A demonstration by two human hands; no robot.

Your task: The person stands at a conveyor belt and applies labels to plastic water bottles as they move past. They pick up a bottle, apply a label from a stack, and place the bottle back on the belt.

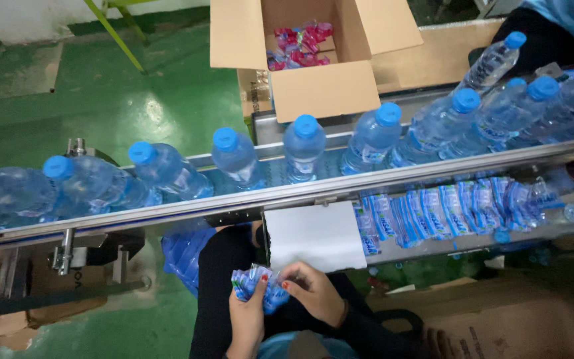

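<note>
Gripping small stack of blue labels (259, 284) w/ left hand (247, 318), right hand (315, 291) pinching same stack, below conveyor's (167, 211) near edge, capped bottles (303, 147) lined along belt, more labels (446, 209) on near ledge.

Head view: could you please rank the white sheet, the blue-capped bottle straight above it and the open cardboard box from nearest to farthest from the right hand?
1. White sheet, just above the right hand.
2. Bottle, on the conveyor beyond.
3. Cardboard box, past the conveyor, at top.
</note>
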